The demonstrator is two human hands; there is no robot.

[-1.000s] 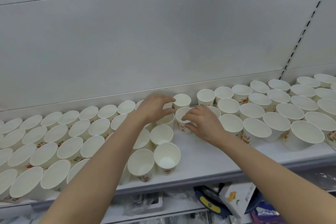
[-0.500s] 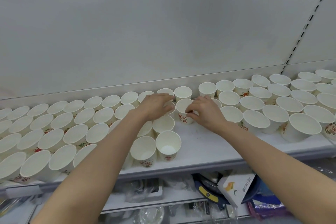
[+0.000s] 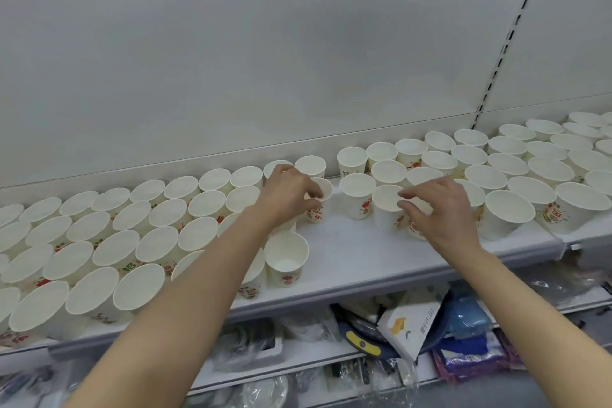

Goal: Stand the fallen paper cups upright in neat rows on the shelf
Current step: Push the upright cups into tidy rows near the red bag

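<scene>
My left hand (image 3: 287, 193) pinches the rim of a paper cup (image 3: 318, 199) at twelve o'clock on the shelf (image 3: 357, 252). My right hand (image 3: 437, 209), at two o'clock, curls over another cup (image 3: 388, 205). I think cups are light and squash easily, so a soft rim grip is best.

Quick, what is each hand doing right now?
Left hand: pinching the rim of a paper cup.
Right hand: fingers curled on another cup.
</scene>
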